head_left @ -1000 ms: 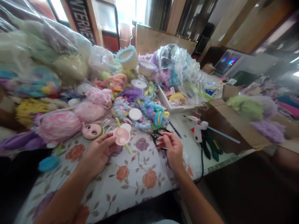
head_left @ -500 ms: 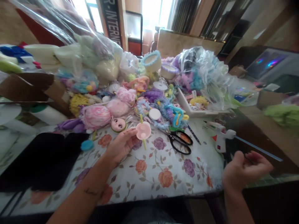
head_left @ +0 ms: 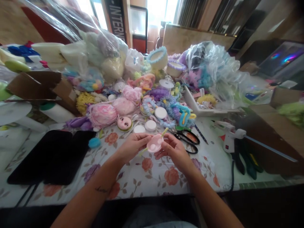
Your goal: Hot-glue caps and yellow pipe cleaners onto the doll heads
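Above the flowered cloth, my left hand [head_left: 135, 146] pinches the left edge of a small pink cup-shaped shell [head_left: 155, 143]. Rounded bumps show inside the shell, and a yellow-green strip [head_left: 164, 132] sticks out at its top right and lower left. Closed round the shell's right side are the thumb and fingers of my right hand [head_left: 174, 150]. Just behind lie two white round lids [head_left: 150, 125] and a doll face [head_left: 124, 123] with painted eyes. Black-handled scissors [head_left: 190, 139] rest right behind my right hand, which partly covers them.
A white glue gun [head_left: 229, 136] with a long stick stands at the right, pliers [head_left: 248, 161] beside it. Pink yarn [head_left: 104, 114] and fluffy pieces pile up behind. A black flat pad [head_left: 52, 158] and a blue cap [head_left: 94, 143] lie left. A cardboard box [head_left: 266, 136] stands right.
My right hand has come from the far right by the glue gun to the pink shell and taken its right side. The shell has moved slightly right and tilted.
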Motion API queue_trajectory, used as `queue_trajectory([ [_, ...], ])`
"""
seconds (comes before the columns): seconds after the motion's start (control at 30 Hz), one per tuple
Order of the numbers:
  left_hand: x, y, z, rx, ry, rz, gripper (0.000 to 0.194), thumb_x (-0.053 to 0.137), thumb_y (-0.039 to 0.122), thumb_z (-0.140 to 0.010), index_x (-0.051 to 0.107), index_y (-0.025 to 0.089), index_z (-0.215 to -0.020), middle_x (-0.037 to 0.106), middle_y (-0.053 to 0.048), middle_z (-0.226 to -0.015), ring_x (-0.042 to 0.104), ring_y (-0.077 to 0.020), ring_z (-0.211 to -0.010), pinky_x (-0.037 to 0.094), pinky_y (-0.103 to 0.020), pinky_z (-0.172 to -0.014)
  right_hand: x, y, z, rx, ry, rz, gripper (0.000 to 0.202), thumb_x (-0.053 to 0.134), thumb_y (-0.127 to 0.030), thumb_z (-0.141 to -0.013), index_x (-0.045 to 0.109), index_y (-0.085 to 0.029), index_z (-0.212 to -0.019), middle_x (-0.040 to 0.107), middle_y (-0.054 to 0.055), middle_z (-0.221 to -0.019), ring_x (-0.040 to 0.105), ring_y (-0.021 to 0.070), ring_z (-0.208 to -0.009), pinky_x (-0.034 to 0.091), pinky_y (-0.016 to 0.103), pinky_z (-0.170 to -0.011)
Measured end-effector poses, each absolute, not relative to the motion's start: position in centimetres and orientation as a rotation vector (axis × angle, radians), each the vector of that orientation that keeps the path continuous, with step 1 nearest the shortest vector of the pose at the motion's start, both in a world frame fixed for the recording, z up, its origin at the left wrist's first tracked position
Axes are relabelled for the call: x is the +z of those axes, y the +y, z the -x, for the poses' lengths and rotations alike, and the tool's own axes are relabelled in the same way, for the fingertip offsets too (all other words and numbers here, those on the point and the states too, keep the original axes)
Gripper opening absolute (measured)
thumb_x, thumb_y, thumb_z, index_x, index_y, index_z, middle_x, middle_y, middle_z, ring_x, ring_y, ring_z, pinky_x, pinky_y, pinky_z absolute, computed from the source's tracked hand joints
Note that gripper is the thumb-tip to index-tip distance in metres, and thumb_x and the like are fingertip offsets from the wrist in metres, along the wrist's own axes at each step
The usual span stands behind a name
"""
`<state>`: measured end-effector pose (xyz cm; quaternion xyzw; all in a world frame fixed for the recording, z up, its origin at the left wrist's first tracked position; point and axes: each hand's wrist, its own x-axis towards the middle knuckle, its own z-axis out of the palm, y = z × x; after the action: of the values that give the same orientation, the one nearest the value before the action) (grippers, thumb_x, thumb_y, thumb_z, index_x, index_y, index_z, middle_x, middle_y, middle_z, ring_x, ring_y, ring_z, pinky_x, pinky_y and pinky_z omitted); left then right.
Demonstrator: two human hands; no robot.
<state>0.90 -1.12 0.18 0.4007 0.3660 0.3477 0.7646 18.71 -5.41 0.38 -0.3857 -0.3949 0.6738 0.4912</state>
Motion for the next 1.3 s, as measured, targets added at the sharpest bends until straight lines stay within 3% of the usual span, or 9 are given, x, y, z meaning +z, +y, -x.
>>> queue_trajectory([
  [0.1,0.1,-1.1,-0.8,0.765,0.801,-0.882,0.032,0.079,0.039,-0.07,0.078,0.014,-0.09,0.073,-0.007,-0.082,0.059,-0.0127,-0.072,0.043,-0.021,-0.067,0.4,-5.6,-18.5,1.671,-0.865,0.91,0.031,0.074,-0.035,-0.077,0.057,-0.017,-0.096,0.069,0.0,-0.07,0.069,0.0167,-0.055,0.058,0.028,-0.052],
  [0.33,0.0,-1.2,-0.9,0.819,0.79,-0.81,0.033,0.07,0.045,-0.08,0.073,0.014,-0.09,0.069,-0.005,-0.08,0.059,-0.0134,-0.069,0.041,-0.022,-0.062,0.1,-6.2,-18.2,1.794,-0.72,0.735,0.036,0.071,-0.023,-0.08,0.061,-0.019,-0.115,0.073,0.002,-0.083,0.072,0.0148,-0.065,0.06,0.023,-0.06],
  [0.47,0.1,-1.2,-0.9,0.874,0.696,-0.772,0.028,0.075,0.025,-0.076,0.071,0.017,-0.103,0.071,-0.006,-0.096,0.063,-0.0168,-0.087,0.046,-0.025,-0.077,0.3,-6.3,-17.8,1.731,-0.64,0.692,0.032,0.071,-0.018,-0.08,0.063,-0.022,-0.111,0.074,0.001,-0.096,0.074,0.014,-0.075,0.06,0.022,-0.07],
  [0.6,0.0,-1.3,-1.0,0.848,0.522,-0.811,0.038,0.081,0.017,-0.067,0.071,0.018,-0.103,0.07,-0.008,-0.106,0.063,-0.0218,-0.099,0.047,-0.03,-0.087,0.4,-6.3,-17.4,1.64,-0.635,0.724,0.032,0.071,-0.019,-0.082,0.06,-0.023,-0.111,0.073,0.001,-0.105,0.073,0.0139,-0.087,0.059,0.022,-0.079],
  [0.73,-0.2,-1.4,-1.3,0.862,0.51,-0.83,0.037,0.079,0.026,-0.072,0.069,0.016,-0.107,0.07,-0.01,-0.106,0.064,-0.0227,-0.097,0.048,-0.031,-0.085,0.4,-6.3,-16.5,1.589,-0.653,0.797,0.034,0.075,-0.022,-0.079,0.058,-0.023,-0.108,0.074,0.0,-0.096,0.073,0.0133,-0.086,0.059,0.024,-0.08],
  [0.87,0.0,-1.6,-1.3,0.886,0.513,-0.78,0.033,0.074,0.024,-0.078,0.069,0.014,-0.108,0.071,-0.01,-0.105,0.066,-0.02,-0.093,0.05,-0.029,-0.083,0.4,-6.3,-17.2,1.52,-0.857,0.954,0.041,0.076,-0.031,-0.077,0.056,-0.023,-0.112,0.074,0.002,-0.093,0.072,0.0193,-0.085,0.059,0.033,-0.077],
  [0.97,0.3,-1.4,-1.0,0.925,0.513,-0.712,0.025,0.067,0.021,-0.084,0.069,0.011,-0.107,0.071,-0.01,-0.105,0.066,-0.0206,-0.098,0.05,-0.029,-0.089,-0.2,-6.2,-20.5,1.135,-1.176,1.24,0.035,0.071,-0.037,-0.081,0.058,-0.022,-0.11,0.073,0.007,-0.093,0.07,0.0241,-0.083,0.057,0.043,-0.079],
  [1.1,0.8,-0.9,-0.5,0.936,0.492,-0.538,0.03,0.054,0.023,-0.089,0.065,0.008,-0.113,0.071,-0.014,-0.107,0.065,-0.0252,-0.105,0.052,-0.03,-0.087,-1.8,-5.6,-26.1,0.176,-1.619,1.708,0.029,0.064,-0.039,-0.083,0.065,-0.015,-0.099,0.069,0.015,-0.098,0.061,0.0325,-0.097,0.045,0.053,-0.092],
  [1.3,1.6,-0.7,-0.1,0.902,0.474,-0.373,0.04,0.043,0.028,-0.094,0.057,0.005,-0.124,0.071,-0.018,-0.106,0.069,-0.0193,-0.089,0.055,-0.024,-0.073,-1.9,-4.3,-28.7,0.098,-1.998,1.941,0.025,0.06,-0.036,-0.086,0.062,-0.014,-0.097,0.065,0.013,-0.095,0.06,0.029,-0.089,0.047,0.041,-0.08],
])
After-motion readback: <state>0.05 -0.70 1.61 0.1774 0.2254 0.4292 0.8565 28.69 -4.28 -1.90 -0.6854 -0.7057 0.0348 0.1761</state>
